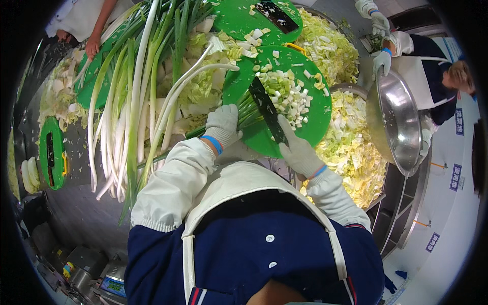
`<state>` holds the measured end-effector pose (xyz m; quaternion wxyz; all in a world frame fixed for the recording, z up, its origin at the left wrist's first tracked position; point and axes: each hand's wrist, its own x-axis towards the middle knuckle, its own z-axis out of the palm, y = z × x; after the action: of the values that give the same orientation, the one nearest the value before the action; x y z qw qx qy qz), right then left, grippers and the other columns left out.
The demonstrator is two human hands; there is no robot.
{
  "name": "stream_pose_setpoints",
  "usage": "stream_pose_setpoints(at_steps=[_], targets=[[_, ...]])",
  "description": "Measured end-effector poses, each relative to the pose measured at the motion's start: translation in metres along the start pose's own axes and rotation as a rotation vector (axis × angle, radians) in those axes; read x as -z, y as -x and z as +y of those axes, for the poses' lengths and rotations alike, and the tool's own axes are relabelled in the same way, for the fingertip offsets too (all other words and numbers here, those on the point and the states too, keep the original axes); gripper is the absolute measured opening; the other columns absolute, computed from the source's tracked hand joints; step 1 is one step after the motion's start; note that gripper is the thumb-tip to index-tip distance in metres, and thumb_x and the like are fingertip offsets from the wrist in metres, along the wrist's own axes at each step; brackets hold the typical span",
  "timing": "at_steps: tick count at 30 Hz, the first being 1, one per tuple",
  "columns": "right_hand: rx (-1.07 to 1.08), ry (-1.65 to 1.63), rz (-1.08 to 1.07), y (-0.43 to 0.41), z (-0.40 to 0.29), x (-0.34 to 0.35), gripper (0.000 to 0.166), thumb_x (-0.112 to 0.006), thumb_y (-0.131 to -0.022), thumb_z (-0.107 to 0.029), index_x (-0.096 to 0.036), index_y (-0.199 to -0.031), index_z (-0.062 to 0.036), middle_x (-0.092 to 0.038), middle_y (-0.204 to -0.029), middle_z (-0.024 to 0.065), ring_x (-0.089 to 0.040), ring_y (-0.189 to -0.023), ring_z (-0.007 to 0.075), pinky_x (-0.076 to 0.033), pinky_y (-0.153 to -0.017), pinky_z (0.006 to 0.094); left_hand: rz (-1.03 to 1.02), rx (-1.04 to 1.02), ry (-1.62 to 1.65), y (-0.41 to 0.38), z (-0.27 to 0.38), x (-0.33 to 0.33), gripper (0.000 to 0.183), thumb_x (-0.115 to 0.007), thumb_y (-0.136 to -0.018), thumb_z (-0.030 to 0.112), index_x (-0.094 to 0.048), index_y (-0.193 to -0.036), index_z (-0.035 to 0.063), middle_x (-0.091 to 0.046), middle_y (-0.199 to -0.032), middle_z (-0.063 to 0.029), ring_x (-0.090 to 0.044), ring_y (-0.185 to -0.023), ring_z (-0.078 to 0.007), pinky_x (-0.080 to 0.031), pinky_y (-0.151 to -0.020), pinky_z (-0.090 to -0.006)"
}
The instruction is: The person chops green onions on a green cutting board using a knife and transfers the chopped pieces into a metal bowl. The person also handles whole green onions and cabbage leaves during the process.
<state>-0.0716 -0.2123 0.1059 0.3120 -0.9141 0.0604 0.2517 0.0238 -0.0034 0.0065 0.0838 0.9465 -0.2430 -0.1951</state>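
A round green cutting board [316,126] lies before me with chopped green onion pieces [295,99] on its middle. My right hand [299,150], in a white knit glove, grips a dark-bladed cleaver [267,108] whose blade stands against the cut end of a bundle of green onion stalks [249,112]. The cleaver's handle is hidden in that hand. On the left edge of the board, my gloved left hand [223,124] holds the bundle down. Long whole green onions [141,95] are heaped left of it, over cut cabbage [198,87].
Chopped cabbage fills containers [349,137] on the right. Beyond them a co-worker holds a large steel bowl [400,118]. Another green board [232,15] with a cleaver [276,17] lies at the far side. At upper left another person's hand [92,46] touches stalks; a small board [57,171] lies far left.
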Motion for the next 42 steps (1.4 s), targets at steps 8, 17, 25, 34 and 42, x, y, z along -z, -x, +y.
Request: stream_pose_setpoints(at_steps=[8, 17, 25, 34, 42], targets=[[-0.082, -0.190, 0.007, -0.069, -0.014, 0.000, 0.070, -0.046, -0.089, -0.021, -0.020, -0.154, -0.0244, -0.065, -0.080, 0.0267, -0.067, -0.067, 0.0370, -0.056, -0.070, 0.0455, 0.028, -0.047, 0.015, -0.001, -0.006, -0.002, 0.059, -0.075, -0.073, 0.037, -0.046, -0.112, 0.0042, -0.058, -0.105, -0.0160, -0.062, -0.098, -0.0321, -0.052, -0.078, -0.0438], [0.126, 0.052, 0.025, 0.000, -0.004, -0.011, 0.072, -0.045, -0.087, -0.020, -0.020, -0.154, -0.0213, -0.064, -0.100, 0.0315, -0.063, -0.093, 0.0469, -0.048, -0.089, 0.0501, 0.009, -0.028, 0.026, -0.003, -0.005, 0.000, 0.057, -0.075, -0.073, 0.036, -0.047, -0.111, 0.0043, -0.059, -0.105, -0.0159, -0.063, -0.097, -0.0326, -0.053, -0.079, -0.0441], [0.025, -0.311, 0.141, -0.078, -0.001, -0.026, 0.075, -0.048, -0.089, -0.017, -0.015, -0.155, -0.0280, -0.065, -0.086, 0.0210, -0.065, -0.066, 0.0310, -0.058, -0.065, 0.0410, 0.049, -0.040, -0.007, -0.001, -0.005, -0.005, 0.058, -0.075, -0.073, 0.038, -0.049, -0.113, 0.0046, -0.057, -0.108, -0.0159, -0.060, -0.102, -0.0313, -0.051, -0.082, -0.0440], [0.152, -0.074, 0.230, 0.011, 0.011, 0.012, 0.070, -0.052, -0.088, -0.019, -0.026, -0.153, -0.0206, -0.064, -0.086, 0.0282, -0.064, -0.080, 0.0422, -0.050, -0.078, 0.0443, 0.117, -0.082, -0.042, -0.043, 0.041, -0.006, 0.052, -0.071, -0.075, 0.041, -0.056, -0.109, 0.0049, -0.057, -0.107, -0.0127, -0.058, -0.102, -0.0296, -0.049, -0.083, -0.0406], [-0.036, 0.000, -0.011, 0.020, 0.007, 0.002, 0.072, -0.048, -0.089, -0.020, -0.018, -0.154, -0.0224, -0.063, -0.087, 0.0322, -0.063, -0.083, 0.0469, -0.050, -0.080, 0.0497, 0.112, -0.059, -0.056, -0.001, 0.015, -0.004, 0.069, -0.075, -0.073, 0.042, -0.044, -0.120, 0.0043, -0.054, -0.106, -0.0124, -0.058, -0.100, -0.0291, -0.048, -0.077, -0.0414]])
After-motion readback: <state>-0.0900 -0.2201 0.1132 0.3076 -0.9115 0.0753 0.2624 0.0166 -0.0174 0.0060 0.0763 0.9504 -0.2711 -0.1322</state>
